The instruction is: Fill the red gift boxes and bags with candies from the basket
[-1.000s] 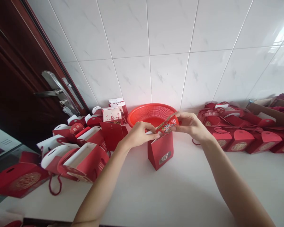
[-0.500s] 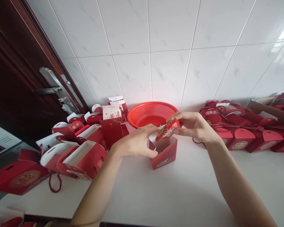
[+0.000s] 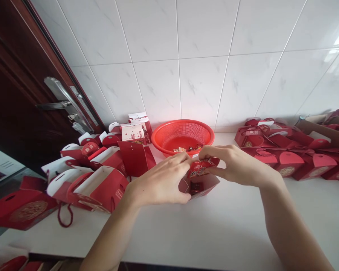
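Note:
A small red box (image 3: 205, 189), open at the top, stands on the white table in front of the basket. Something dark red lies inside it. My left hand (image 3: 165, 177) grips the box's left side, thumb at the near edge. Between the thumb and fingers of my right hand (image 3: 228, 163) is a red printed packet (image 3: 199, 168), held over the back of the box's opening. The packet's far end is partly covered by my fingers.
Behind the box, a red plastic basket (image 3: 183, 135) holds some small wrapped pieces. Several red boxes (image 3: 101, 188) crowd the left side; more red boxes (image 3: 289, 163) line the right. A brown door (image 3: 14, 75) is at the left, a tiled wall (image 3: 203, 34) behind.
The packet has come down closer to the box, along with my right hand. The box has shifted slightly right and tilted, showing more of its inside. Wrapped pieces in the basket are now visible.

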Action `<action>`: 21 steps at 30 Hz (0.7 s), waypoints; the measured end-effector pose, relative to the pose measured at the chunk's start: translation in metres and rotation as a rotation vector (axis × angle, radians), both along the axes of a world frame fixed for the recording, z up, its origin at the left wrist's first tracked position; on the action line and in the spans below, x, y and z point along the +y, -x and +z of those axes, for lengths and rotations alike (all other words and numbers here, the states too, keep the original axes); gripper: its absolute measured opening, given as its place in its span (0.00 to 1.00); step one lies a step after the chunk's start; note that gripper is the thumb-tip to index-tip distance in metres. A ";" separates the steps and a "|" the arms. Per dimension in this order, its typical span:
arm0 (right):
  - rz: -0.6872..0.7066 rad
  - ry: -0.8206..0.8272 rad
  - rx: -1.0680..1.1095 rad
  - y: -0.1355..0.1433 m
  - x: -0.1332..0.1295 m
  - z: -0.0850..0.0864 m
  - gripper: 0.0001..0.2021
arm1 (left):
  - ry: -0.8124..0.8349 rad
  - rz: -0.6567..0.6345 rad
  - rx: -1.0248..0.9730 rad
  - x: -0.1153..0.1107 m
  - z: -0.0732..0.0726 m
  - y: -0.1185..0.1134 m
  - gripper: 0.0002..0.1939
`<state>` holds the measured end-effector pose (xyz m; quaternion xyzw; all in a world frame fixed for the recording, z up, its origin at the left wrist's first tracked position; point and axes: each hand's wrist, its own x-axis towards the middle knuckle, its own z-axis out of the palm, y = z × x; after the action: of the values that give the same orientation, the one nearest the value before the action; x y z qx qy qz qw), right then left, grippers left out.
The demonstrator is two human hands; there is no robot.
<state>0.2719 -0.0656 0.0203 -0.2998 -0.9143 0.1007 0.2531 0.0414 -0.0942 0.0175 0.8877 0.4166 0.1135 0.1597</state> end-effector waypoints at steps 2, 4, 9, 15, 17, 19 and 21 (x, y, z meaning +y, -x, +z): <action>-0.039 -0.060 -0.069 0.004 -0.006 -0.001 0.11 | -0.020 0.003 0.007 -0.002 0.001 -0.001 0.28; -0.022 -0.099 -0.134 0.010 -0.012 -0.003 0.11 | -0.029 0.004 -0.002 -0.006 0.003 -0.003 0.26; -0.042 -0.231 -0.210 0.020 -0.018 -0.014 0.11 | -0.072 0.031 0.004 -0.010 0.004 -0.004 0.15; -0.049 -0.371 -0.248 0.015 -0.019 -0.030 0.11 | -0.100 -0.019 -0.090 -0.006 -0.009 0.004 0.32; -0.033 -0.371 -0.271 0.014 -0.021 -0.032 0.11 | -0.087 -0.026 -0.123 -0.007 -0.013 0.008 0.34; -0.031 -0.366 -0.304 0.017 -0.022 -0.032 0.11 | -0.084 -0.031 -0.147 -0.008 -0.016 0.011 0.35; -0.051 -0.377 -0.344 0.023 -0.019 -0.033 0.12 | -0.086 -0.030 -0.152 -0.008 -0.019 0.014 0.36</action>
<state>0.2492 -0.0848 -0.0123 -0.2831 -0.9386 -0.1305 0.1479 0.0277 -0.1021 -0.0014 0.8886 0.3849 0.1960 0.1545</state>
